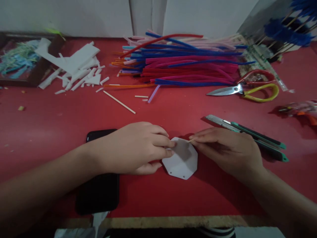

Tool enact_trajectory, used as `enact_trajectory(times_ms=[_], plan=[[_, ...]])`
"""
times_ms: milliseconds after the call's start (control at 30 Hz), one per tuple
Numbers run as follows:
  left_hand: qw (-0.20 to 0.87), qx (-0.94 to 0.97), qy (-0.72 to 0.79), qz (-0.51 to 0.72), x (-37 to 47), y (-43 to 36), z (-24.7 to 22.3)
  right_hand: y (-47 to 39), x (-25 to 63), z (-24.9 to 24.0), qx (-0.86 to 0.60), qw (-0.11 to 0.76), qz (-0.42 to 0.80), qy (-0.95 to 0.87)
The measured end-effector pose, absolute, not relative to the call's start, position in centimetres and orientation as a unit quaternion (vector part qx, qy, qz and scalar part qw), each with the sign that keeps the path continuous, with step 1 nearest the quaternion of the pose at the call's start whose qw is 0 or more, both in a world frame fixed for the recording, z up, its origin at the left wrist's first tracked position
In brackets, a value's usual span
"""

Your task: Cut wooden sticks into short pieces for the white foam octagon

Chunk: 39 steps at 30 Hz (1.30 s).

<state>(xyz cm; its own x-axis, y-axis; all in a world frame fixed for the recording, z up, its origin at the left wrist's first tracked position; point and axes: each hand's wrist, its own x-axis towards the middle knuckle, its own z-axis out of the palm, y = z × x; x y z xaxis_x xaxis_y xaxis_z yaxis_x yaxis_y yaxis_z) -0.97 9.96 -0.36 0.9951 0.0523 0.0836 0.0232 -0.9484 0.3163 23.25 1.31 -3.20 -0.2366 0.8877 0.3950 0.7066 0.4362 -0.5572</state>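
Note:
A white octagonal piece (182,160) lies on the red tabletop, with two small holes near its lower edge. My left hand (142,148) holds its left side, fingertips resting on top and thumb close to the edge. In a pinch between thumb and fingers, my right hand (229,150) has a thin wooden stick (190,141), its tip at the octagon's upper right corner. Most of that stick is hidden by the fingers. Just beyond my right hand are box cutters (257,130) with green and black handles. Under my left wrist lies a black phone (99,195).
Bundled coloured pipe cleaners (190,62) lie at the back. Scissors (244,89) with red and yellow handles rest right of centre. White scraps (76,66) and a dark tray (37,71) sit back left. A loose stick (119,101) lies ahead. Blue fuzzy pieces (288,33) stand back right.

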Motion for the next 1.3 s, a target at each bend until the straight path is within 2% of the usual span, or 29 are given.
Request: enact_trajectory(times_ms=[633,900,1300], plan=[[0.165,0.985,0.017,0.051,-0.87,10.05,-0.40,1.30,23.71,-2.98,-0.502,0.300,0.105,-0.804],[0.170,0.984,0.018,0.049,-0.87,10.01,-0.37,1.14,23.15,-2.58,-0.517,0.281,0.056,-0.807],[0.165,0.985,0.016,0.056,-0.73,10.06,-0.30,1.13,23.35,-2.44,-0.465,0.313,0.064,-0.826]])
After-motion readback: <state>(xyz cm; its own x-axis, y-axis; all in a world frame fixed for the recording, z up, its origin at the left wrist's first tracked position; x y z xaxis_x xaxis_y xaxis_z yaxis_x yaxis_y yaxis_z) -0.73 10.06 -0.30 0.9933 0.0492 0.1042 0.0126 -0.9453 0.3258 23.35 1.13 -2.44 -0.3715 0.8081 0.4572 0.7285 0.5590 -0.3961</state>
